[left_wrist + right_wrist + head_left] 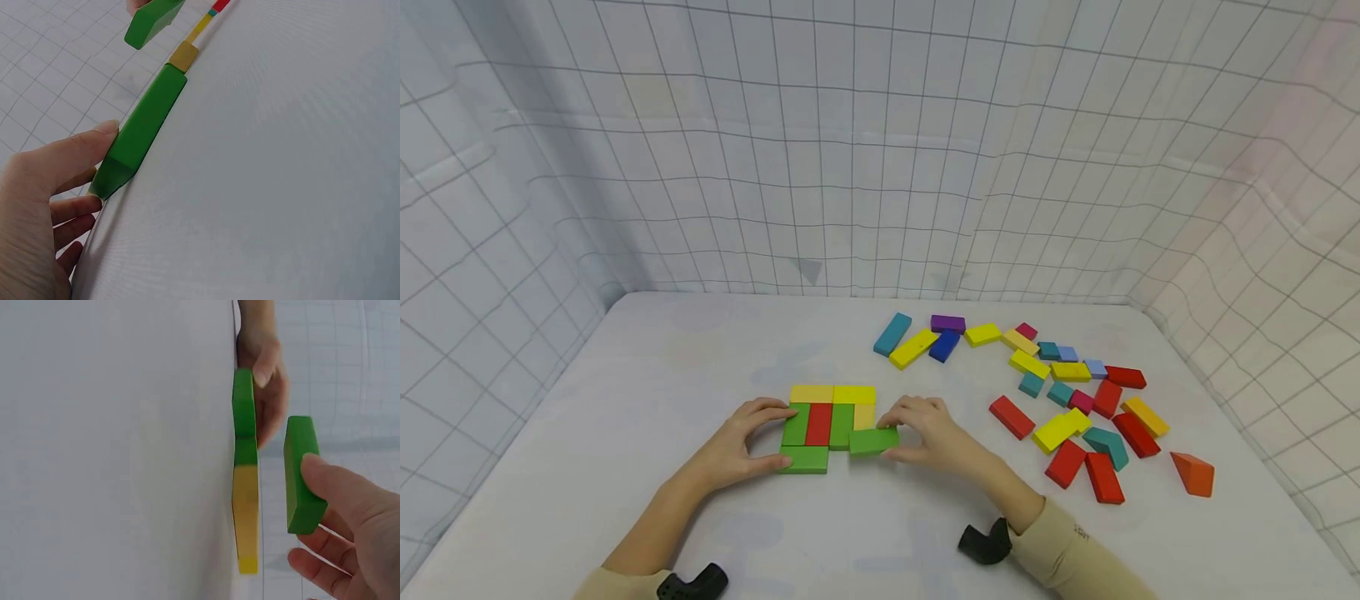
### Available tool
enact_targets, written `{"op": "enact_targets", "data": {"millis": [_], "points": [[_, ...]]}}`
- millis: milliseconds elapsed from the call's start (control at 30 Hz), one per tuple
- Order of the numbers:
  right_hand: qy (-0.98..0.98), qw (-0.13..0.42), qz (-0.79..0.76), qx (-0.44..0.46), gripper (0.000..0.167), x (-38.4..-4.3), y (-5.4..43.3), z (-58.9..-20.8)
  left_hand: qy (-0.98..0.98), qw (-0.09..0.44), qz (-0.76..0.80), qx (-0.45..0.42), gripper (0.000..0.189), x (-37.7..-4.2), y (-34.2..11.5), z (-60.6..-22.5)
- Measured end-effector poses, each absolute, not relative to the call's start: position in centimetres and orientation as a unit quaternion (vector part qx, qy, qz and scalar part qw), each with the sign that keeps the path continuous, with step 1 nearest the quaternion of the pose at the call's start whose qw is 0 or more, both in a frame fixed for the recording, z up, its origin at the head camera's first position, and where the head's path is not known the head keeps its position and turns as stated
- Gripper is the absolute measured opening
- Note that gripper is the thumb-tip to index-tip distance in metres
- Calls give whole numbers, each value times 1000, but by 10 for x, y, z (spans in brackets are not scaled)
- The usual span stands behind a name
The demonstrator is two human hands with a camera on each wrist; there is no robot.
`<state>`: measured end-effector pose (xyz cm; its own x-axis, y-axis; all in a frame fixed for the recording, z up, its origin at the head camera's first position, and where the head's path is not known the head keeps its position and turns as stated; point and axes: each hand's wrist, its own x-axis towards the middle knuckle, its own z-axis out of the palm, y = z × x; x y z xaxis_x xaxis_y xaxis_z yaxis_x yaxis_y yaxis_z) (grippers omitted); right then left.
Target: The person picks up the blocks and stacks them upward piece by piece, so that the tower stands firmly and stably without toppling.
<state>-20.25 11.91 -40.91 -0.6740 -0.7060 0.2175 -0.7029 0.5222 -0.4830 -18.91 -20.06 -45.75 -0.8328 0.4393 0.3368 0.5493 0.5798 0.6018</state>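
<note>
A flat arrangement of rectangular blocks lies on the table. Along its back are a pale-yellow block [812, 394] and a yellow block [854, 395]; in front stand a green block [794, 425], a red block [819, 425], another green block [842, 425] and a small pale-yellow block [864, 414]. A front green block [805, 460] lies crosswise at the left corner. My left hand [741, 447] rests at the left side, thumb touching that front block, fingers spread by the upright green one. Raised above the right front, a green block [299, 440] is pinched by my right hand [928, 435].
Loose blocks spread over the table's right side, among them a red block [1012, 417], a teal block [1107, 447] and an orange wedge [1193, 474]. Farther back lie a blue block [892, 333] and a purple block [947, 323]. A gridded white curtain [865, 150] surrounds the table.
</note>
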Motion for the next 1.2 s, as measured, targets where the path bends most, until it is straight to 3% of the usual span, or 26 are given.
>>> {"op": "enact_targets", "data": {"millis": [167,867,1200], "points": [[883,2,-248,-399,32,-192,101,-417,-885,67,-369,-274,56,-189,-200,-457],[893,-89,-178,-403,33,-187,90,-435,-883,78,-367,-281,55,-189,-200,-458],[888,-84,-196,-408,39,-188,90,-439,-882,72,-371,-282,56,-189,-200,-458]]}}
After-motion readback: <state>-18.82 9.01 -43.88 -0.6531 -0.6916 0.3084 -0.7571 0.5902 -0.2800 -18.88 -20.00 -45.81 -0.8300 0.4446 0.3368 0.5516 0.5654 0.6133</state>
